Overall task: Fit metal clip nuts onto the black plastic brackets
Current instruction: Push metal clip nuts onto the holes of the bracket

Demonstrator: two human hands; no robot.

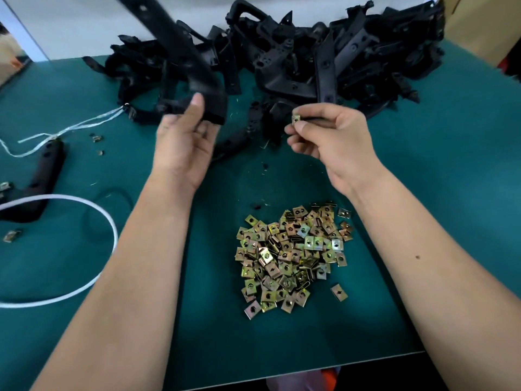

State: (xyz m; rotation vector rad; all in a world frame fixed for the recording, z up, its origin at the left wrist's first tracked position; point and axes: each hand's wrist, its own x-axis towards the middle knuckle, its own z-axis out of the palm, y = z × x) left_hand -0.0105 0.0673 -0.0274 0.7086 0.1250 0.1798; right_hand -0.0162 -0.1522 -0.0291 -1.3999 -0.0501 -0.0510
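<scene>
The near edge of the green worktop (394,328) is running across the bottom of the frame, just below my forearms. Beyond it, at lower centre, the pile of clip nuts (293,258) is lying between my arms, with bare green surface showing to its right and toward the right edge. At the left of the frame a white strap loop (93,215) is curling on the worktop, with a loose black bracket (42,176) above it and a few stray clips near it.

My left hand (183,142) is gripping a long black bracket (194,77) by its lower end, thumb on its face, and the part is rising blurred toward the upper left. My right hand (329,136) is pinching a single clip nut (296,119) between thumb and fingertips at mid frame, well apart from the held bracket.

Farthest off, the heap of black brackets (324,57) is filling the upper frame up to the worktop's far edge. I am seeing no readable writing anywhere.
</scene>
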